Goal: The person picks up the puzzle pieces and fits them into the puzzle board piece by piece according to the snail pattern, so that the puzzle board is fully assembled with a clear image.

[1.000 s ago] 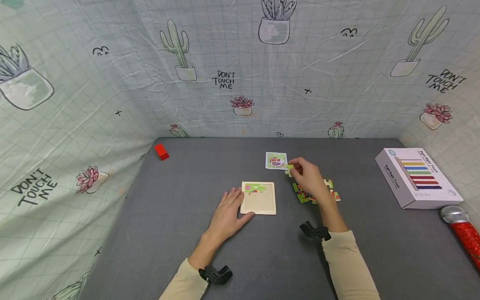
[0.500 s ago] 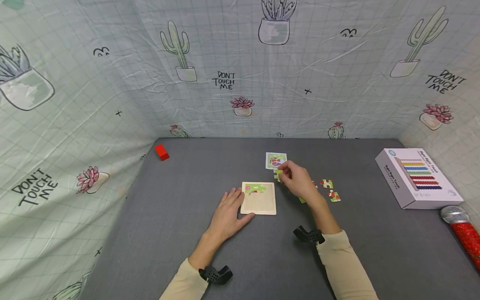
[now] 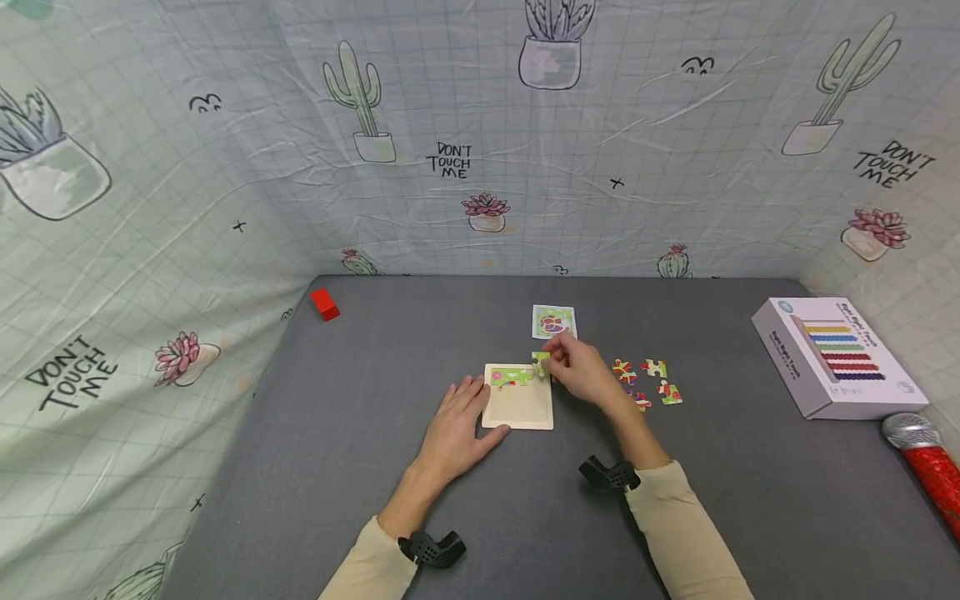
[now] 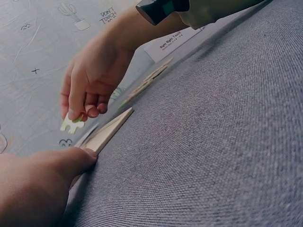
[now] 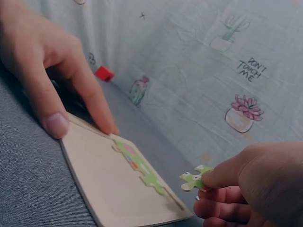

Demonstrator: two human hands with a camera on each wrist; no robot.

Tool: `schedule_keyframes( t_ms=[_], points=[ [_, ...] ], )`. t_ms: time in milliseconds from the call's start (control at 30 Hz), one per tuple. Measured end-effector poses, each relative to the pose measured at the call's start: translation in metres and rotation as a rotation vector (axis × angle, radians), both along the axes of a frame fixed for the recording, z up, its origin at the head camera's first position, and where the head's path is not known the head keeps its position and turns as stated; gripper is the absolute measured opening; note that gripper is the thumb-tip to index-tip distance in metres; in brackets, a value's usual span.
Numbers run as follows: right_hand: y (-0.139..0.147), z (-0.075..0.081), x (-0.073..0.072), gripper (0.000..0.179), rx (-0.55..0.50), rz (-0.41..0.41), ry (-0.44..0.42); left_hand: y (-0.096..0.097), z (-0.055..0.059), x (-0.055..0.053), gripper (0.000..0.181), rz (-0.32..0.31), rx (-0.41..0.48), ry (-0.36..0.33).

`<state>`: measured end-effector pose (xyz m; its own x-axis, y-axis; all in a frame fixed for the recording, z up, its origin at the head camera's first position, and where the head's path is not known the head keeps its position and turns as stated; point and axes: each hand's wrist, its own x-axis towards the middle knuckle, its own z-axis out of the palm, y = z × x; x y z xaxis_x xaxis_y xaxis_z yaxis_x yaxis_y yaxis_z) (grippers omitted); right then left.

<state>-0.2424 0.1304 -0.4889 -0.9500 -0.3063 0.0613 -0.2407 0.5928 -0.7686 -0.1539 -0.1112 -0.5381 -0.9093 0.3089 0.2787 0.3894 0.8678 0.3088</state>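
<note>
Puzzle piece (image 3: 540, 360), one of them and mostly green, is pinched between the thumb and fingers of the right hand (image 3: 585, 371), raised off the table (image 3: 525, 500) near the 1 o'clock corner of the single wooden board (image 3: 517, 408). We see those fingers nearly closed, with only the piece's thickness between the tips. The one left hand (image 3: 453, 429) lies at the board's 9 o'clock side, fingers straight and thumb spread well apart, touching the frame and holding nothing up. Inside the board, from 11 towards 12 o'clock, we find one green strip (image 3: 510, 377) of laid pieces; we cannot tell how many make it up. Taking the board as the dial's centre, we have one picture card (image 3: 553, 321) at 1 o'clock and a group of loose pieces (image 3: 655, 368) at 3 o'clock; we count at least four, the right forearm passing close by. Farther out at 3 o'clock are one white box (image 3: 840, 358) and one red microphone (image 3: 930, 467), and near 10 o'clock we see one red block (image 3: 325, 304).
</note>
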Motion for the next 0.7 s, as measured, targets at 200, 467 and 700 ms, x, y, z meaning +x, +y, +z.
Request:
schedule_keyframes(
  t_ms=[200,467,700],
  points=[
    [-0.0025,-0.0067,-0.001,0.017,-0.005,0.016,-0.004,0.0004,0.0003,0.0004,0.074,0.002,0.018,-0.009],
    [-0.0041,-0.0101,-0.0015,0.019,-0.016,0.031,-0.02,-0.0001,0.0007,-0.0002,0.075,0.004,0.015,-0.037],
    [-0.005,-0.0058,-0.0006,0.018,-0.003,0.034,-0.03,-0.0012,0.001,-0.0022,0.075,0.004,0.015,-0.048]
  ],
)
